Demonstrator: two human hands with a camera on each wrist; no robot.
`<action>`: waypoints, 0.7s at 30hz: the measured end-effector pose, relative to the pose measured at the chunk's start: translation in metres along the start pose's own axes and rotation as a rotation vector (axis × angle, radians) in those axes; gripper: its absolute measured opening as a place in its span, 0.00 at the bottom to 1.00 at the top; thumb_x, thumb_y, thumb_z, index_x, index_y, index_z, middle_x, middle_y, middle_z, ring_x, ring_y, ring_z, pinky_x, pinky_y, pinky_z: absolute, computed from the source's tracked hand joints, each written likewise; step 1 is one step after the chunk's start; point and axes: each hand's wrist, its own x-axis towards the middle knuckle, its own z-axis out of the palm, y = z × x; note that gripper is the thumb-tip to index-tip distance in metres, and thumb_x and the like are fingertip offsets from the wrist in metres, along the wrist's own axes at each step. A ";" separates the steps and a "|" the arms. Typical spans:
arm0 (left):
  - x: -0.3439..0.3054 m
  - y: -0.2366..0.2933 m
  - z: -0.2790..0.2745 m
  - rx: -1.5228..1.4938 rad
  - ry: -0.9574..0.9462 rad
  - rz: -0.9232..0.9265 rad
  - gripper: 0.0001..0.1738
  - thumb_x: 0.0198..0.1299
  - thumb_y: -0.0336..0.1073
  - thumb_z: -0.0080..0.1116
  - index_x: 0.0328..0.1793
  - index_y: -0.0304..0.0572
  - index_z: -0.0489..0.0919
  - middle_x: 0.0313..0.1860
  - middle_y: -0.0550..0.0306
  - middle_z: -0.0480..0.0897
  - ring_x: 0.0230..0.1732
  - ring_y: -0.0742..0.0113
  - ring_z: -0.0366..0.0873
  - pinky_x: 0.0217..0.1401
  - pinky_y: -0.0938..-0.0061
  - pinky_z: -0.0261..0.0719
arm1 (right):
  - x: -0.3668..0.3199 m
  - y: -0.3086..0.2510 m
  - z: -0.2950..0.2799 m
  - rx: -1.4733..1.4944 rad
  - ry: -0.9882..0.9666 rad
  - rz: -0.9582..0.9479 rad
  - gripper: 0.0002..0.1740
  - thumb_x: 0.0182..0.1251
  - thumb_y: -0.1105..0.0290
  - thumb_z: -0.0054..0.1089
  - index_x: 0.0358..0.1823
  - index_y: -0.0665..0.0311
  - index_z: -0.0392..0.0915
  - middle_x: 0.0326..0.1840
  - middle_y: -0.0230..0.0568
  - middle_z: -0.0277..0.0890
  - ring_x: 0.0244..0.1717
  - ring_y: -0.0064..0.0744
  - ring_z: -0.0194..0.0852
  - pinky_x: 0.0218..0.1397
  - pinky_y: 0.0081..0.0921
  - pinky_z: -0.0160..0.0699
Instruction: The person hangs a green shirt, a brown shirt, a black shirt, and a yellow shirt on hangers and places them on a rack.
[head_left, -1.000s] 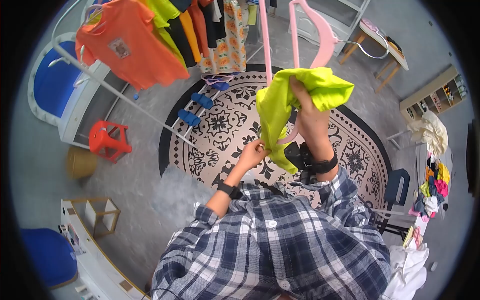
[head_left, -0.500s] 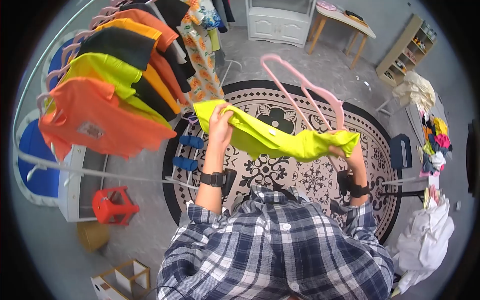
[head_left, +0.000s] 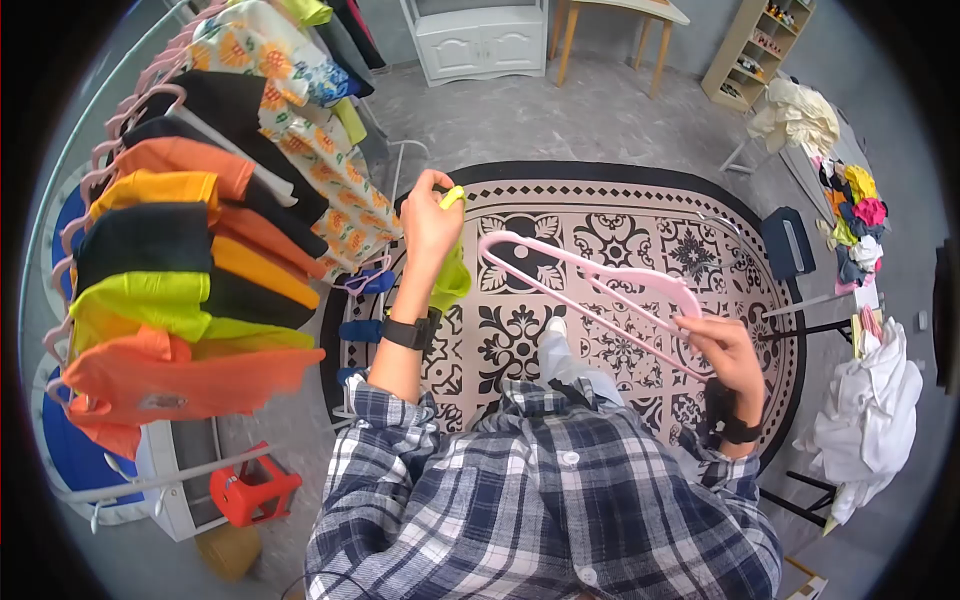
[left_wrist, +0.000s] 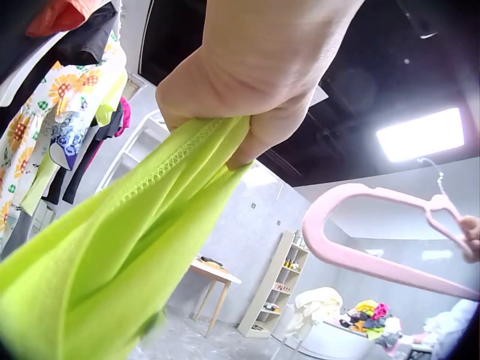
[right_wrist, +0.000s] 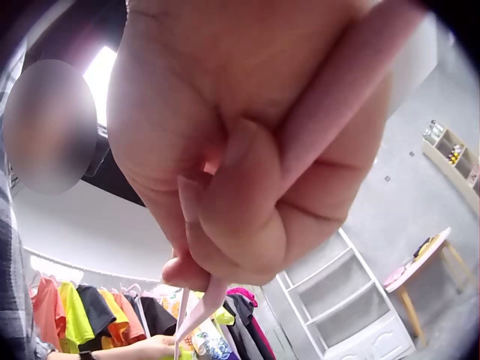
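Observation:
Lime-green cloth [head_left: 453, 275] hangs from my left hand [head_left: 430, 232], which pinches its upper edge; most of it is behind the forearm in the head view. In the left wrist view the cloth [left_wrist: 142, 232] falls in folds from the fingers of the left hand [left_wrist: 247, 82]. My right hand [head_left: 728, 355] grips a pink hanger [head_left: 590, 270] near one end. Nothing hangs on this hanger, and it is apart from the cloth. Close up in the right wrist view, the fingers of the right hand [right_wrist: 247, 150] curl round the pink hanger [right_wrist: 345, 90].
A rack at the left carries several garments, an orange shirt [head_left: 170, 385] nearest. Below it stands a red stool [head_left: 255, 485]. A patterned rug [head_left: 620, 235] lies underfoot. At the right are white cloth [head_left: 865, 410], a colourful clothes pile [head_left: 855, 215] and a dark blue box [head_left: 787, 243].
The lime-green cloth, earlier stretched between both hands and against the hanger, is now in my left hand alone. The right hand has kept the hanger. The view has turned, bringing the rack nearer.

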 end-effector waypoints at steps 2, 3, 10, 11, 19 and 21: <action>0.014 0.004 0.015 0.007 -0.021 -0.007 0.08 0.43 0.30 0.57 0.32 0.40 0.72 0.11 0.54 0.71 0.13 0.60 0.68 0.20 0.67 0.63 | 0.024 0.005 0.008 0.026 0.022 -0.009 0.20 0.54 0.83 0.47 0.48 0.63 0.76 0.24 0.40 0.73 0.23 0.25 0.67 0.27 0.19 0.64; 0.023 0.006 0.021 0.018 -0.032 -0.014 0.09 0.43 0.30 0.57 0.31 0.40 0.72 0.11 0.53 0.71 0.13 0.60 0.68 0.20 0.67 0.63 | 0.038 0.009 0.011 0.054 0.040 -0.026 0.19 0.54 0.83 0.48 0.48 0.63 0.76 0.23 0.41 0.73 0.23 0.26 0.68 0.27 0.19 0.64; 0.078 0.035 0.076 -0.004 -0.021 0.055 0.10 0.44 0.32 0.57 0.32 0.40 0.69 0.14 0.51 0.74 0.16 0.56 0.73 0.21 0.67 0.65 | 0.139 0.037 0.002 0.043 0.075 -0.149 0.19 0.56 0.81 0.47 0.48 0.57 0.77 0.20 0.42 0.71 0.22 0.30 0.69 0.29 0.24 0.67; 0.084 0.039 0.088 -0.039 -0.020 0.104 0.11 0.44 0.32 0.57 0.32 0.40 0.69 0.15 0.50 0.75 0.17 0.55 0.73 0.21 0.68 0.66 | 0.152 0.040 0.000 0.039 0.055 -0.122 0.21 0.54 0.82 0.47 0.48 0.56 0.76 0.20 0.43 0.69 0.22 0.32 0.68 0.29 0.26 0.67; 0.119 0.096 0.144 -0.280 -0.291 0.138 0.10 0.48 0.29 0.55 0.36 0.39 0.68 0.11 0.58 0.68 0.14 0.70 0.66 0.18 0.76 0.63 | 0.221 0.109 -0.021 0.027 0.120 -0.249 0.22 0.52 0.84 0.45 0.48 0.59 0.76 0.21 0.40 0.69 0.23 0.31 0.68 0.27 0.23 0.66; 0.136 0.117 0.133 -0.224 -0.414 0.297 0.14 0.48 0.32 0.59 0.40 0.38 0.71 0.20 0.57 0.71 0.24 0.67 0.70 0.31 0.75 0.70 | 0.234 0.123 -0.042 0.036 0.145 -0.269 0.21 0.53 0.84 0.46 0.47 0.60 0.77 0.22 0.40 0.70 0.23 0.30 0.69 0.28 0.22 0.66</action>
